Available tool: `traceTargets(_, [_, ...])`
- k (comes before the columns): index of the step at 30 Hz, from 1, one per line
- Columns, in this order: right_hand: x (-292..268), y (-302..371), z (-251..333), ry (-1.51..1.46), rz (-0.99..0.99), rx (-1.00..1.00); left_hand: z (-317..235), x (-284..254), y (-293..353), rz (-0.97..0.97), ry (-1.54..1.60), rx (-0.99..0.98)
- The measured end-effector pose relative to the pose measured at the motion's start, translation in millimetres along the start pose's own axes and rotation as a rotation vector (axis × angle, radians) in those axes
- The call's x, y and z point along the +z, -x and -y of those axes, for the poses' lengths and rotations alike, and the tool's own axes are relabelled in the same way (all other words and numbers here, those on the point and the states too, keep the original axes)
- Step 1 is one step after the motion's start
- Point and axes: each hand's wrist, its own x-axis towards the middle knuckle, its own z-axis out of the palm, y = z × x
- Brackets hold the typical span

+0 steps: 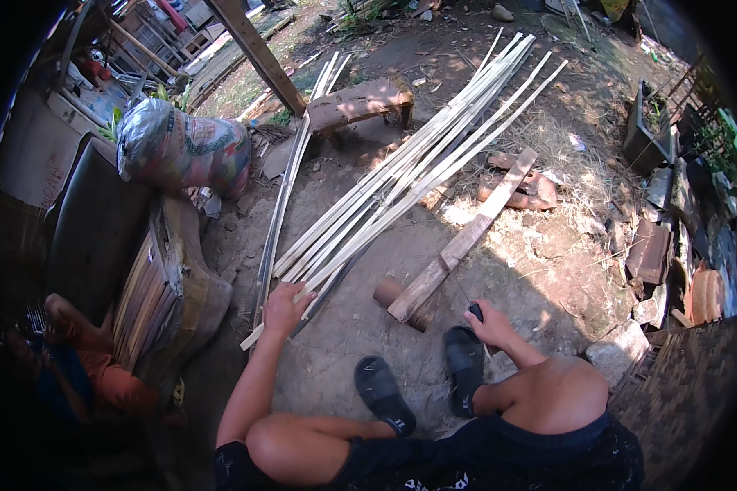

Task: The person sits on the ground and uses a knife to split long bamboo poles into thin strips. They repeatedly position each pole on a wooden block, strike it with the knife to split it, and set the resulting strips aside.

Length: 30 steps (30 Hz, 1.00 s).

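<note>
My left hand (285, 309) is closed around the lower part of a pale bamboo strip (253, 337), whose near end sticks out below the fist. The strip runs up and to the right beside a pile of long bamboo strips (409, 159) on the ground. My right hand (495, 327) grips a knife by its black handle (475, 311), in front of my right foot. The thin blade is hard to make out. Just ahead of the knife, a wooden plank (463, 245) slopes across a brown cylindrical piece (388, 292) and reddish clay pieces (534, 190).
A low wooden bench (360, 102) stands beyond the strips, near a leaning post (258, 57). A full sack (184, 147) rests at the left, above a stack of slats (146, 299). Another person (98, 368) sits at lower left. Bricks and planters (647, 131) line the right.
</note>
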Motion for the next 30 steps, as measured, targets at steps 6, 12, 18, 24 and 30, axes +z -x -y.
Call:
traceTargets(6, [7.3,3.6,-12.9,-0.288,-0.001,0.076,-17.5,-29.6,-15.5,-0.342,-0.015,0.213])
traceTargets(12, [-1.8,16.6,-17.2,-0.438,0.121,0.225,-51.1,-48.7,-58.4,-0.298,0.369,0.179])
traceTargets(18, [3.5,23.1,14.8,-0.068,0.267,-0.341,-95.0,5.7,-118.2,0.467,0.537,-0.019])
traceTargets(24, [4.6,21.7,32.0,-0.259,0.517,-0.468,-155.5,155.7,-120.1,1.036,0.756,-0.111])
traceTargets(30, [12.3,23.7,-7.7,-0.848,0.744,0.379,-271.5,228.8,-97.3,0.421,0.242,0.082])
